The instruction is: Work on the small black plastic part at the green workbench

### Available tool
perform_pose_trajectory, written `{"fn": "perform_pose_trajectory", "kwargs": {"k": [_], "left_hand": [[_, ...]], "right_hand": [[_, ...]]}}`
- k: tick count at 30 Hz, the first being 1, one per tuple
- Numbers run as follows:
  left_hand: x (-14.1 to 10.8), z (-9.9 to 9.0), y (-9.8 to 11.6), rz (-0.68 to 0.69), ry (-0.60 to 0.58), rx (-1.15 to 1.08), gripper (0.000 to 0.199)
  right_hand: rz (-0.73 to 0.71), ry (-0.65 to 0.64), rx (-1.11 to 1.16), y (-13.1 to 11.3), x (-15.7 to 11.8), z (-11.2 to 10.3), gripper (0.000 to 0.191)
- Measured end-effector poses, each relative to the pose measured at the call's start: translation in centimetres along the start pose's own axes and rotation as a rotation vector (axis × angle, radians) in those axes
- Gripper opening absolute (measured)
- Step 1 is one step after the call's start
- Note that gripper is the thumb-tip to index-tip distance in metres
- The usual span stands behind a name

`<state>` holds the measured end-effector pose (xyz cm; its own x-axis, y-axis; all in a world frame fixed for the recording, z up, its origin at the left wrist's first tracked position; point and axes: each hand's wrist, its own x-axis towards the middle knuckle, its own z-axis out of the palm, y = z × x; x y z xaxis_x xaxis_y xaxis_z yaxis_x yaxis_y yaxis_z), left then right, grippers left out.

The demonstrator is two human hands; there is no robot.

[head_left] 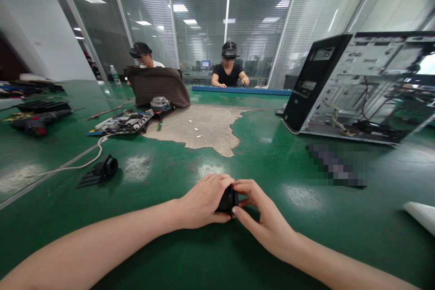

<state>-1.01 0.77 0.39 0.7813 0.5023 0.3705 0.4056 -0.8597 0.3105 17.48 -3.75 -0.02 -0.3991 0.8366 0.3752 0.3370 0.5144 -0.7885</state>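
Observation:
A small black boxy part (227,199) is between my two hands, just above the green table (163,253). My left hand (204,201) wraps round its left side, hiding much of it. Pinching its right edge are the thumb and fingertips of my right hand (263,215). What kind of part it is I cannot make out. To the left lies a black plastic piece with a round opening (103,170), apart from my hands.
An opened computer case (343,90) stands at the right, near a blurred dark strip (336,167). At the left are a circuit board (124,122), a cable (98,147) and a power drill (41,120). Two people sit across the table, one behind a brown chair back (158,84).

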Motion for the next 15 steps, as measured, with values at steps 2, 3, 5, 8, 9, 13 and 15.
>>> {"fn": "perform_pose_trajectory", "kwargs": {"k": [2,3,5,8,9,13,15], "left_hand": [[0.0,-0.07,0.09,0.003,-0.001,-0.008,0.062],[0.0,-0.09,0.13,0.002,0.0,-0.011,0.062],[0.0,-0.08,0.19,-0.004,0.004,-0.011,0.062],[0.02,0.0,0.17,-0.021,0.0,-0.005,0.061],[0.04,0.02,0.13,-0.026,-0.002,-0.005,0.061],[0.11,0.03,-0.04,-0.027,0.002,-0.012,0.062],[0.11,0.03,-0.07,-0.03,-0.002,-0.009,0.063]], "right_hand": [[-0.062,0.015,-0.059,-0.08,-0.06,-0.1,0.021],[-0.076,0.02,-0.076,-0.14,-0.06,-0.15,0.019],[-0.073,0.033,-0.067,-0.27,0.02,-0.2,0.019],[-0.022,0.035,-0.015,-0.36,0.2,-0.16,0.027],[-0.002,0.03,-0.006,-0.34,0.24,-0.12,0.03],[0.086,-0.018,0.028,-0.1,0.23,0.03,0.031],[0.098,-0.021,0.047,-0.02,0.11,0.03,0.03]]}}
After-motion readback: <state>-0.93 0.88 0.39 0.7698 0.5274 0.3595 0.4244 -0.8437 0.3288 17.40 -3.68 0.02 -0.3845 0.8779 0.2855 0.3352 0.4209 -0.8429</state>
